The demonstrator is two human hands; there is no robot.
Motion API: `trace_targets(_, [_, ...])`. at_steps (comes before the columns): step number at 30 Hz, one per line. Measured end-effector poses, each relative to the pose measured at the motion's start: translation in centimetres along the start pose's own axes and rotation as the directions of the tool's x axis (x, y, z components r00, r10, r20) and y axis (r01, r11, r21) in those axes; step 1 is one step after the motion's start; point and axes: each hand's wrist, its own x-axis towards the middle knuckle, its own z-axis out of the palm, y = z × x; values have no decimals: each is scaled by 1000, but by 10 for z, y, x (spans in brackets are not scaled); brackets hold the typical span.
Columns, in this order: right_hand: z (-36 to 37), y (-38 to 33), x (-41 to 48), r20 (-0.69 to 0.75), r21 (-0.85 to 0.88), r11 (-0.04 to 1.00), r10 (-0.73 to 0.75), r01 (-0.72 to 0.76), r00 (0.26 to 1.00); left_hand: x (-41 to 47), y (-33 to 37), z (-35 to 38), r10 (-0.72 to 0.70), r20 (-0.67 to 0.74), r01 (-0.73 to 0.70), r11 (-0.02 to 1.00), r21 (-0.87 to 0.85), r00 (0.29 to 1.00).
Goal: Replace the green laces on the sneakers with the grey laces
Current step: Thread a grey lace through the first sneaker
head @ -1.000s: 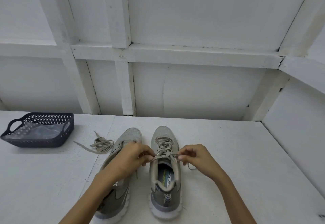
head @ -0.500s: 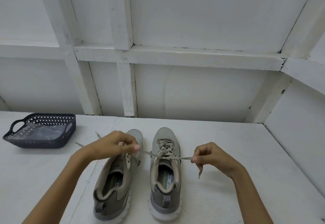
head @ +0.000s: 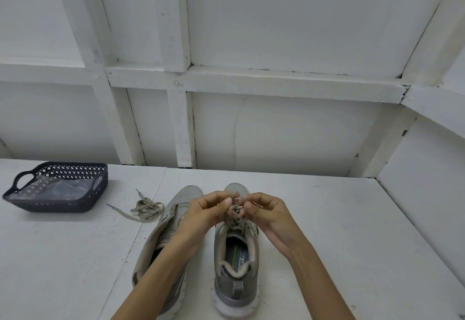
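Two grey sneakers stand side by side on the white table, toes pointing away from me. The right sneaker [head: 235,264] carries a lace [head: 235,212] in its eyelets. Over its lacing, my left hand [head: 206,212] and my right hand [head: 268,215] sit close together, each pinching an end of that lace with curled fingers. My left forearm crosses the left sneaker [head: 173,211], whose eyelets look empty. A loose lace [head: 146,210] lies bunched on the table to the left of the sneakers.
A dark perforated basket [head: 59,187] with a clear plastic bag inside stands at the far left of the table [head: 352,231]. White wooden wall panels rise behind the table and along its right side.
Half a second ago my hands were spread wide, pulling the lace ends taut sideways. Now both have come back together over the right sneaker's lacing.
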Motion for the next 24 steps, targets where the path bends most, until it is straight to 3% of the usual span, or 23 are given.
trace_targets(8, [10,5,-2,-35,-383,914,-156,131,987,-1,-3,0,41,-35,-36,990,134,999])
trace_targets(13, [17,3,-1,-216,-367,927,-162,74,963,3,1,-4,1,-117,8,997,79,993])
trace_targets(19, [16,6,-2,-151,-410,902,-216,138,965,3,1,-4,50,-117,-23,975,223,992])
trace_targets(21, [18,9,-3,-246,-382,913,-253,147,936,3,1,-6,125,-80,-88,929,359,989])
trace_targets(24, [20,15,-2,-363,-430,897,-272,98,891,0,-1,-7,260,74,-245,721,648,963])
